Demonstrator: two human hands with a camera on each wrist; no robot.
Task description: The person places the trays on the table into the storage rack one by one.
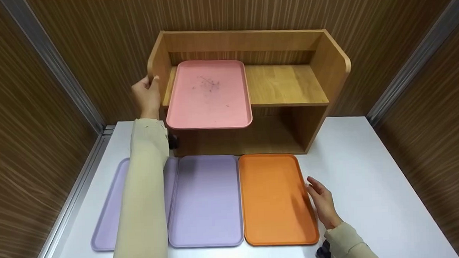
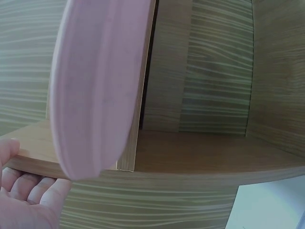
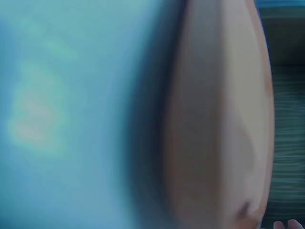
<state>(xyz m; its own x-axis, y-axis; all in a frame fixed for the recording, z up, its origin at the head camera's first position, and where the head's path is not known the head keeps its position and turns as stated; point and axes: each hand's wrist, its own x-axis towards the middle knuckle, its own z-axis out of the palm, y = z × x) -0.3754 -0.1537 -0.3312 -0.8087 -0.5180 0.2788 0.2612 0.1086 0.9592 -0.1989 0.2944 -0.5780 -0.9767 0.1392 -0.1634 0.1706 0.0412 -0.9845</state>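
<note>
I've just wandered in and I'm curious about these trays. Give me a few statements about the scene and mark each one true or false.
1. The pink tray juts past the front edge of the upper shelf. True.
2. The left hand grips the pink tray. False: it grips the rack's left side panel.
3. The orange tray lies on the white table. True.
4. The orange tray is farthest left on the table. False: both purple trays lie to its left.
5. The right hand is at the orange tray's right edge. True.
</note>
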